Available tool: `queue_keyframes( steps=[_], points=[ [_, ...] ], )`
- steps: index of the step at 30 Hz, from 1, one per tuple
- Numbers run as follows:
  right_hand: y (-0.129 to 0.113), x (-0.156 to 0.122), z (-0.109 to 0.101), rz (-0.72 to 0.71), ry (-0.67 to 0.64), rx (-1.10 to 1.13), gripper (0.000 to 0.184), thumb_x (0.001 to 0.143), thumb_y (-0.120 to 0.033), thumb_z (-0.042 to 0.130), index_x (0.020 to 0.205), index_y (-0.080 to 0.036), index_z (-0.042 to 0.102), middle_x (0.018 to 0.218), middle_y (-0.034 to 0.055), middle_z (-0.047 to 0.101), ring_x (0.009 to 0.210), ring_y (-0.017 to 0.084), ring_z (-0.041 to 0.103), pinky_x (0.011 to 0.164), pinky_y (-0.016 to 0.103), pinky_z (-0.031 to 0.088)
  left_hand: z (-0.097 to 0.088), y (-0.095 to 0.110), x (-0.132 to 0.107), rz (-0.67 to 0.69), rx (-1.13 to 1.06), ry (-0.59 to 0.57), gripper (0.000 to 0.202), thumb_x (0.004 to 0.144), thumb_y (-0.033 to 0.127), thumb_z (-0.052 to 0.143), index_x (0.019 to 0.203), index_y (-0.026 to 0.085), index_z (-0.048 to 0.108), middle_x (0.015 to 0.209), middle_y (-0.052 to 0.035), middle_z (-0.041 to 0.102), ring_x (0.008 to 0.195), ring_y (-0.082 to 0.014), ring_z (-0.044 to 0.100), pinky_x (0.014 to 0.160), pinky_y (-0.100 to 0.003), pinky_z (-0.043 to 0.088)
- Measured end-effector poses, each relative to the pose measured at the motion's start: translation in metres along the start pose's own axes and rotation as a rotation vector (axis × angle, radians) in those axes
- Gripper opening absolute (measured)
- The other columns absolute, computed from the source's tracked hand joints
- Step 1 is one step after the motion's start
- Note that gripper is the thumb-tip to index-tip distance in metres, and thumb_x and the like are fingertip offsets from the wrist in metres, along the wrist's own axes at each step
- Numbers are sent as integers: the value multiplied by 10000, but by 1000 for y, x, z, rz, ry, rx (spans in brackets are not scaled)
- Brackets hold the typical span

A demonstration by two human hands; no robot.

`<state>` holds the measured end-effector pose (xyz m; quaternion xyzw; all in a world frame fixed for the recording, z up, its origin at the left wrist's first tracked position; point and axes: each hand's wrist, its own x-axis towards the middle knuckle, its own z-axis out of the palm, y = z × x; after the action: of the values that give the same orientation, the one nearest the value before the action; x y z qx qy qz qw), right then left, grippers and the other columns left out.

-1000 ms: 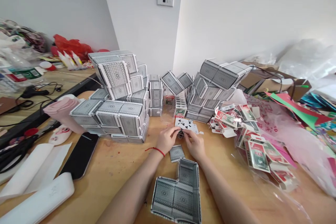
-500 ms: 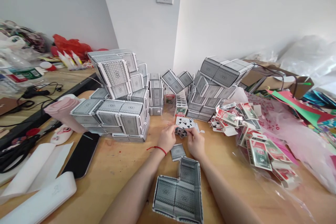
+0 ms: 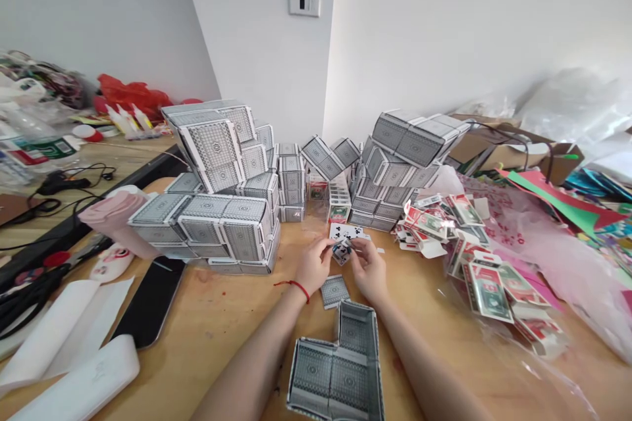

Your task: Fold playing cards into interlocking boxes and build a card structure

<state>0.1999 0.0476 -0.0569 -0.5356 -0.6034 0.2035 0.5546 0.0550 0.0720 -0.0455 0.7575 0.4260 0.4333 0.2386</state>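
Over the middle of the table, my left hand (image 3: pixel 315 264) and my right hand (image 3: pixel 368 266) pinch a playing card (image 3: pixel 342 251) between them, fingertips almost meeting. Its club-marked face shows partly, and the fingers hide its edges. More playing cards (image 3: pixel 345 231) lie face up just beyond. A single card (image 3: pixel 334 291) with a grey patterned back rests below my hands. Between my forearms stands an open, L-shaped box made of cards (image 3: pixel 336 375), its hollow side facing up.
Stacked card-built blocks (image 3: pixel 224 217) rise at left, with others (image 3: pixel 390 177) at right. Torn card packs (image 3: pixel 488 286) pile up on the right beside plastic wrapping. A black phone (image 3: pixel 151 299), white roll (image 3: pixel 79 381) and scissors (image 3: pixel 37 296) lie on the left.
Both hands stay around the same spot, their fingers shifting on the card, which now shows more of its face. The view has tilted slightly.
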Motion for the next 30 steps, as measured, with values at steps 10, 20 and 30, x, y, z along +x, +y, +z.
queue_keyframes(
  steps=[10,20,30],
  points=[
    [-10,0,-5,-247,48,-264,109,787,-245,504,847,-210,588,782,40,624,736,170,568,706,314,459,-3,14,-1,143,2,78,131,806,185,443,878,178,553,884,-51,574,876,-147,527,804,-307,440],
    [-10,-2,-2,-183,-9,-271,233,782,-229,477,1000,-194,551,853,53,623,717,154,582,674,283,475,-2,14,-2,135,7,48,161,819,133,383,914,171,508,909,-55,540,897,-142,505,821,-308,433],
    [-14,-1,-4,-221,-21,-267,142,818,-227,440,819,-203,579,770,37,625,724,156,579,664,271,457,2,12,-3,151,46,21,312,790,38,319,1011,176,491,980,-62,546,970,-152,503,860,-338,436]
  ],
)
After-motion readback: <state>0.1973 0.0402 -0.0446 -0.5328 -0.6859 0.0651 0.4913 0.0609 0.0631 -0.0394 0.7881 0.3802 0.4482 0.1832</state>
